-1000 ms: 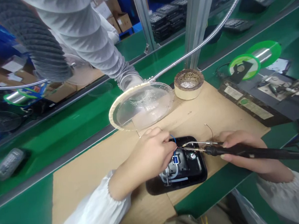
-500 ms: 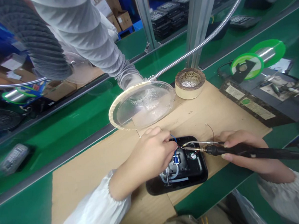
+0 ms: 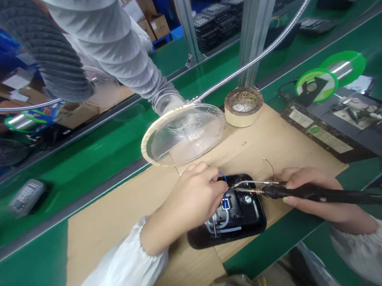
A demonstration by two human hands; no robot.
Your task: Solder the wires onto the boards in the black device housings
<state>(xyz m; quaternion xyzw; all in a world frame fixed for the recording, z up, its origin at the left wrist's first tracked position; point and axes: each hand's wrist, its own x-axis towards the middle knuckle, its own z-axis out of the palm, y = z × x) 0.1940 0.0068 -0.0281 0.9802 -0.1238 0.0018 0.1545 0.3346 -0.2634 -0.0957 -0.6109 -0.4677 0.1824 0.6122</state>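
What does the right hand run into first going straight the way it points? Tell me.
The right hand holds a soldering iron. Its tip would probably reach the blue wire at the left hand's fingers first. Depth is unclear, and the black housing lies just below that line.

We wear loose, thin white fabric sleeves on both arms: our left sleeve [image 3: 113, 268] billows in soft folds, and our right sleeve [image 3: 368, 257] shows the same crumpled, slightly sheer cloth. Each ends in a gathered elastic cuff with a small ruffled edge, clearest on our left cuff [image 3: 144, 235] and our right cuff [image 3: 344, 235]. Our left hand [image 3: 186, 207] and right hand [image 3: 310, 191] are ungloved, and our fingernails [image 3: 290, 200] are trimmed short.
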